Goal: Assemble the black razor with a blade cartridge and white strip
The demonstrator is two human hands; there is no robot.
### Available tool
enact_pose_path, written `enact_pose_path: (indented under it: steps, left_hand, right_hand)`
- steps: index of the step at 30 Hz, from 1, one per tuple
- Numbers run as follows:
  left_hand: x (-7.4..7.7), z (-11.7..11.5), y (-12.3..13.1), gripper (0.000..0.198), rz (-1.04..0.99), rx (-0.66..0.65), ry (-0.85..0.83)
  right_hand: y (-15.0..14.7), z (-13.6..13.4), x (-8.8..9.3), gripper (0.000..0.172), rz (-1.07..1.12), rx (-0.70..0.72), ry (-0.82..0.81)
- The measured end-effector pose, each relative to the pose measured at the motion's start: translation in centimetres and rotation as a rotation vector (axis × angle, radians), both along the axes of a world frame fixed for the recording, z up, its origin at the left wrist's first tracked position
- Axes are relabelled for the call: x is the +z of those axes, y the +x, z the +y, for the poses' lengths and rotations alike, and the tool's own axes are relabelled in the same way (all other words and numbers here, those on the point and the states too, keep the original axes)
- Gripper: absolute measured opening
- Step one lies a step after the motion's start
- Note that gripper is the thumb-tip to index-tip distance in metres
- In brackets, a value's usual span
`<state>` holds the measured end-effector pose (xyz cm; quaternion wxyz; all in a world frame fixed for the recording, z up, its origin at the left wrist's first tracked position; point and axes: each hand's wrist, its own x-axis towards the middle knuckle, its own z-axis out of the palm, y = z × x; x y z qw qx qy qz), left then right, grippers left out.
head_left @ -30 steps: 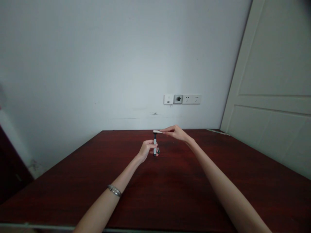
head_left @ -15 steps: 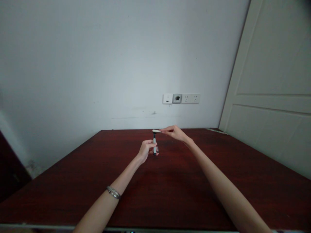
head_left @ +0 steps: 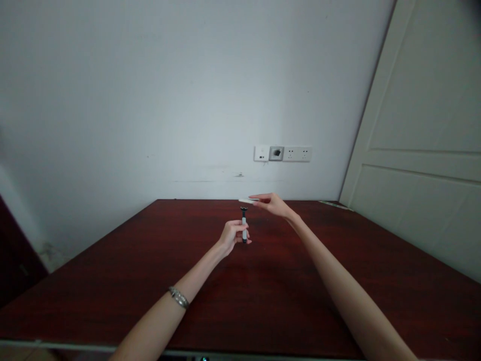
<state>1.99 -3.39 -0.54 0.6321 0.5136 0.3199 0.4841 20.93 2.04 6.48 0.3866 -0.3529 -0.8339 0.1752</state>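
Observation:
My left hand (head_left: 233, 235) is closed around a small grey-white handle (head_left: 244, 229) with a black neck and a forked black top, held upright above the table. My right hand (head_left: 271, 204) pinches a thin, flat white piece (head_left: 246, 201), seen nearly edge-on. That piece hovers just above the forked top, with a small gap between the two. Its face and exact kind cannot be made out from this angle.
A dark red wooden table (head_left: 131, 281) spreads beneath both arms. Behind it stands a pale wall with a row of sockets (head_left: 296, 154). A panelled white door (head_left: 424, 195) borders the right side.
The flat white piece, earlier touching the forked top, is now lifted clear of it by my right hand. My left hand and the handle have shifted slightly right and down.

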Motion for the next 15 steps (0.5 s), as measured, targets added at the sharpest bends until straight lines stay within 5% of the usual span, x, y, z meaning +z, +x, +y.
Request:
enact_pose_path:
  steps: [11, 15]
  left_hand:
    - [-0.3, -0.6, 0.1, 0.019, -0.005, 0.002, -0.019]
    - [-0.2, -0.9, 0.2, 0.02, -0.015, 0.002, -0.013]
  right_hand:
    - [1.9, 0.0, 0.8, 0.038, -0.129, 0.023, -0.257]
    - [1.5, -0.2, 0.9, 0.035, -0.082, -0.035, -0.186]
